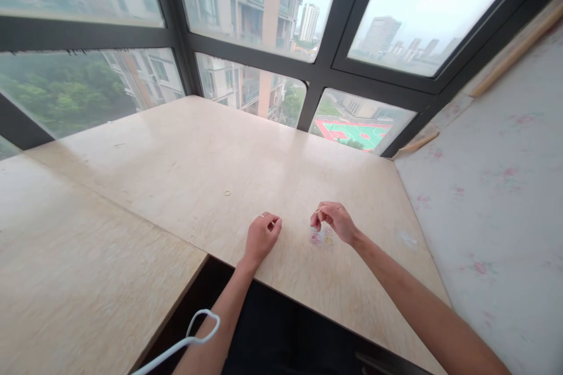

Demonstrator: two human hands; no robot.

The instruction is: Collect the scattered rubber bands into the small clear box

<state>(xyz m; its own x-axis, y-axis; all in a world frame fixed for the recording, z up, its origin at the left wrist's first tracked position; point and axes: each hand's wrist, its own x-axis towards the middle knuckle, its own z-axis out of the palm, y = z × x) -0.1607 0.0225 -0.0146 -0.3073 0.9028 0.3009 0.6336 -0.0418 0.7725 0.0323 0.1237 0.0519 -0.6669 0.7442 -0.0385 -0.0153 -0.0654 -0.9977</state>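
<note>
My left hand (261, 239) rests on the stone-look tabletop with its fingers curled in. A thin pale band shows on one finger, and whatever the closed fingers may hold is hidden. Bent down over a small clear divided box (328, 241) is my right hand (336, 220), its fingertips pressed together at the box's far edge. A thin yellowish loop shows by its fingers. Small red and yellow loops, perhaps rubber bands, lie in the box. Farther off to the left, a single thin yellow loop (227, 193) lies flat on the tabletop.
The tabletop (153, 170) reaches back to dark-framed windows (323, 64). A flowered wall (488, 187) bounds the right side, with a clear plastic piece (408, 239) near it. A white cord loop (204, 337) hangs in front of my left forearm.
</note>
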